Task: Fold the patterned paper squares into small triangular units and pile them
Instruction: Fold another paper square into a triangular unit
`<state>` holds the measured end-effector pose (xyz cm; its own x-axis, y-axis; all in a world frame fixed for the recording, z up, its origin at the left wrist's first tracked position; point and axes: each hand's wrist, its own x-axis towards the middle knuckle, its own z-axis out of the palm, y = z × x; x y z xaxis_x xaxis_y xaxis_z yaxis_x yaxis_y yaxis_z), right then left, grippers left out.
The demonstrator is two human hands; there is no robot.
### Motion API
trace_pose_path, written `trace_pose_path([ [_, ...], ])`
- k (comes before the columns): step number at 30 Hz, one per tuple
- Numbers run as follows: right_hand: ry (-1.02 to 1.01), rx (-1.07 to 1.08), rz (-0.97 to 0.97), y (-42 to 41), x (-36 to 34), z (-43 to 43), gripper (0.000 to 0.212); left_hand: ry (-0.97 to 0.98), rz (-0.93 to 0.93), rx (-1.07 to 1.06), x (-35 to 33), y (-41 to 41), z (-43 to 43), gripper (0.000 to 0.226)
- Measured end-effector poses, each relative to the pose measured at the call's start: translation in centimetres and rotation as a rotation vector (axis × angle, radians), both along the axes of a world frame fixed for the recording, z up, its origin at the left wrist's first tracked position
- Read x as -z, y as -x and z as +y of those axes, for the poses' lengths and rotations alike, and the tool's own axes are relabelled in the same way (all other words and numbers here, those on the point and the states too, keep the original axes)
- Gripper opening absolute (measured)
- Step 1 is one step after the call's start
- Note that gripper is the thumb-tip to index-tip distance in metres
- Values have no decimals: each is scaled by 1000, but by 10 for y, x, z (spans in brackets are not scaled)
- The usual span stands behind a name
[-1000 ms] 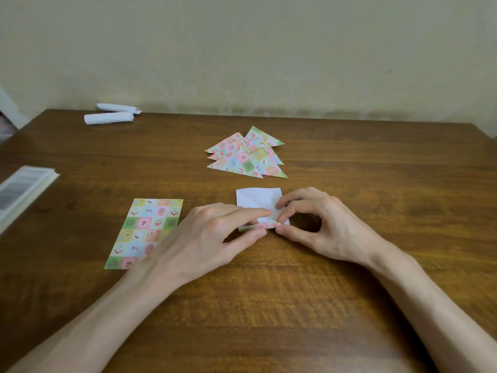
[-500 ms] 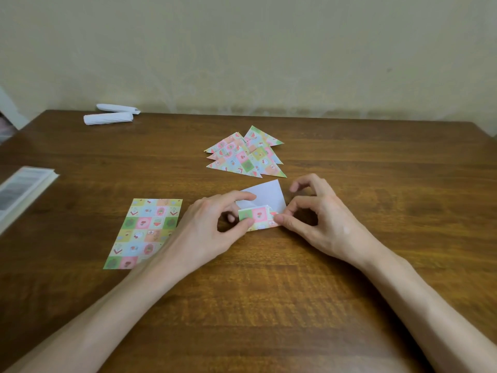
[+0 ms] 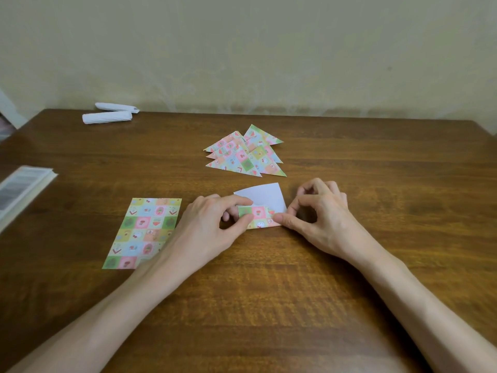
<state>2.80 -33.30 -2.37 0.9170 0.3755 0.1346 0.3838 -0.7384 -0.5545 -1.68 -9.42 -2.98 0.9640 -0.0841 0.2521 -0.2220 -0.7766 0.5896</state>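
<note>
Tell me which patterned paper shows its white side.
The sheet pinched between both hands; its white back faces up, unlike the flat sheet and folded triangles.

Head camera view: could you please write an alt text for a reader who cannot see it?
Two bare hands, left hand and right hand, fold up the near edge of a small patterned paper square, white side up, on a brown wooden table. Behind lies a pile of pastel folded paper triangles; a flat patterned paper sheet lies to the left.

Pastel checked paper sheet point(image 3: 142, 232), white-backed folding paper point(image 3: 262, 196), pastel triangles point(image 3: 243, 154), brown wooden table point(image 3: 349, 157)
</note>
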Motion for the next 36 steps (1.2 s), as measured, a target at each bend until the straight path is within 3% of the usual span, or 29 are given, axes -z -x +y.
trace_pose_path([
  [10, 65, 82, -13, 1, 2, 9, 32, -61, -56, 10, 0, 2, -1, 33],
  [36, 88, 151, 64, 3, -5, 15, 32, -112, -102, 4, 2, 0, 2, 31],
])
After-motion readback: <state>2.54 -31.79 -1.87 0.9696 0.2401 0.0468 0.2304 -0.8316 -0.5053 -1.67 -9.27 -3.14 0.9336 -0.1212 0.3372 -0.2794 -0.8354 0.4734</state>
